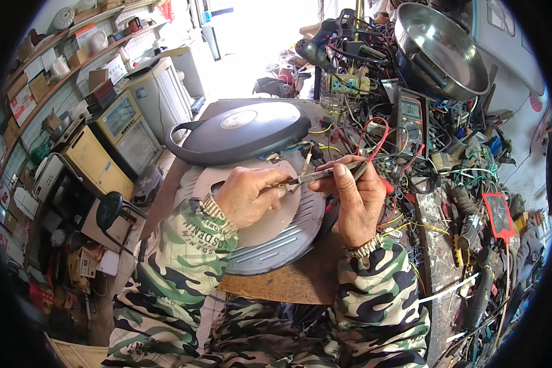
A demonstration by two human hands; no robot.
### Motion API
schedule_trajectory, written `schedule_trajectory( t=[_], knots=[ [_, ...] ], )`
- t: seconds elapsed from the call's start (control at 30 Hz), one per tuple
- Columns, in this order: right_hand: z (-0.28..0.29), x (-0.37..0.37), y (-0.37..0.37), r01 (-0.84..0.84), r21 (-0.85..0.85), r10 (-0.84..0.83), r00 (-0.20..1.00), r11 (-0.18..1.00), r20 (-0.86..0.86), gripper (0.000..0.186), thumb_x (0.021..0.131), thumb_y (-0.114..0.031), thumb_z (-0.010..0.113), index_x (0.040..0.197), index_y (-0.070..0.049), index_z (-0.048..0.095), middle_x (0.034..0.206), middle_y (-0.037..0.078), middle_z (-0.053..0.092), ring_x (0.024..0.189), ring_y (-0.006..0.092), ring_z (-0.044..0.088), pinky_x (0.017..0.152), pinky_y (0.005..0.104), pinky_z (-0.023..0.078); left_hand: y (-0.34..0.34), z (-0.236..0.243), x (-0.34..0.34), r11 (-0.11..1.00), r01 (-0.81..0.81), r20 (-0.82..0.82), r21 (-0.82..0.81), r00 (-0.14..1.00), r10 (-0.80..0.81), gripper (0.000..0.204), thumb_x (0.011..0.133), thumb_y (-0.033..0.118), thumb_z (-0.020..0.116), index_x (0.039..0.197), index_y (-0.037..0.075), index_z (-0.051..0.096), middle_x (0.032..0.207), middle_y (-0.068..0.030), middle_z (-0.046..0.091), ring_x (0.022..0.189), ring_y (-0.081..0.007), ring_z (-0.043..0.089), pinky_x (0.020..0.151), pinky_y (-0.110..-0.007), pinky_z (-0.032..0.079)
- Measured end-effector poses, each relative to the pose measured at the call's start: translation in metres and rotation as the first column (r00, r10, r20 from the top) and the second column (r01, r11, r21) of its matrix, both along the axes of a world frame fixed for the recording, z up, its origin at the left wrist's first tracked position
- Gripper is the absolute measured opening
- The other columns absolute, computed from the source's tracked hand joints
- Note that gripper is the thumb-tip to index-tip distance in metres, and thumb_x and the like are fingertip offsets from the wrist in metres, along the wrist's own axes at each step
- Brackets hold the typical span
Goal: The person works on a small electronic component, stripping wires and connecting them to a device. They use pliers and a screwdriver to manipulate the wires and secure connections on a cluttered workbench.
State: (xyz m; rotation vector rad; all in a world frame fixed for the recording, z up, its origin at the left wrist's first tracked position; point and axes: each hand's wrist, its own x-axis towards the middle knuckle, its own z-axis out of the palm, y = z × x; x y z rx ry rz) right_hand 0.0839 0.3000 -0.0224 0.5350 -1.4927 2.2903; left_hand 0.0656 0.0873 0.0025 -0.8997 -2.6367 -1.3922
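My left hand (251,195) is closed in a pinch over the round pale disc; what its fingertips hold is too small to make out. Facing it, my right hand (352,199) grips a slim grey pen-like tool (325,175), whose dark tip reaches the left fingertips. Red and black test leads (380,132) loop from a multimeter (411,116) to the right hand. Beneath both hands lies a round ribbed metal base (270,260) with the beige disc (257,227) on top. A dark oval lid-like cover (245,132) with a loop handle rests behind it.
The wooden bench (282,287) shows in front of the base. Tangled wires and parts crowd the right side, with a steel pan (441,52) above them and a red-framed panel (498,216) farther right. A round black mirror-like piece (109,210) stands left; shelves (73,37) line the wall.
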Motion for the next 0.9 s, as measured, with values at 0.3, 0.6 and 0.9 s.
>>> schedule_trajectory(
  t=[0.3, 0.6, 0.9],
  knots=[
    [-0.002, 0.0, -0.001, -0.003, 0.016, 0.003, 1.0, 1.0, -0.018, 0.018, 0.106, -0.011, 0.058, 0.115, 0.004, 0.056, 0.104, 0.015, 0.071, 0.085, 0.0208, 0.074, 0.077, 0.0306, 0.06, 0.002, 0.003, 0.001, 0.999, -0.011, -0.008, -0.035, 1.0, 0.011, 0.018, 0.096, -0.002, 0.065, 0.113, -0.006, 0.069, 0.091, -0.0118, 0.072, 0.073, -0.0141, 0.072, 0.066, -0.029, 0.059],
    [-0.002, 0.005, -0.005, 0.085, 0.112, -0.074, 0.992, 0.99, -0.1, 0.018, 0.105, -0.01, 0.059, 0.114, 0.005, 0.057, 0.102, 0.013, 0.07, 0.086, 0.0209, 0.075, 0.074, 0.0306, 0.061, 0.007, -0.006, 0.001, 1.0, 0.002, -0.232, -0.01, 0.973, -0.004, 0.033, 0.097, 0.002, 0.067, 0.129, -0.002, 0.066, 0.091, -0.012, 0.073, 0.07, -0.0133, 0.071, 0.064, -0.027, 0.058],
    [0.005, 0.01, -0.018, 0.165, 0.193, -0.132, 0.976, 0.967, -0.173, 0.013, 0.104, -0.004, 0.059, 0.113, 0.006, 0.058, 0.101, 0.013, 0.07, 0.087, 0.0196, 0.075, 0.075, 0.0303, 0.062, 0.003, -0.003, 0.008, 0.992, -0.096, -0.412, -0.082, 0.909, 0.054, 0.018, 0.095, 0.008, 0.066, 0.111, 0.003, 0.071, 0.088, -0.0174, 0.071, 0.078, -0.0367, 0.071, 0.068, -0.042, 0.057]
  ],
)
